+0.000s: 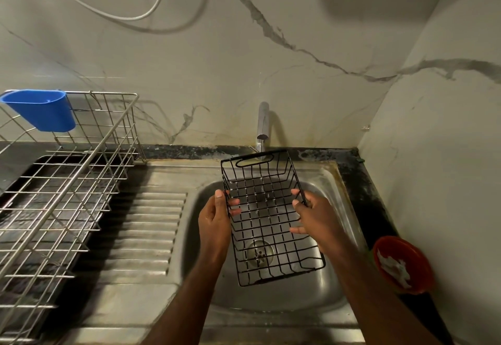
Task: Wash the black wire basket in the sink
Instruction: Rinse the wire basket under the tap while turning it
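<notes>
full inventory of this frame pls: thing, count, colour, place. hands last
wire basket: 1, black, held over the sink bowl, below the tap
sink: 1, steel, centre, ribbed drainboard on its left
drain strainer: 1, metal, sink bottom, seen through the basket
tap: 1, chrome, back edge of sink; flow unclear
dish rack: 1, silver wire, left counter on a dark tray
cup: 1, blue, hung on the rack's back left corner
bowl: 1, red, right counter, white stuff inside
cable: 1, white, looped on the marble wall
left hand: 1, grips basket's left side
right hand: 1, grips basket's right side
</notes>
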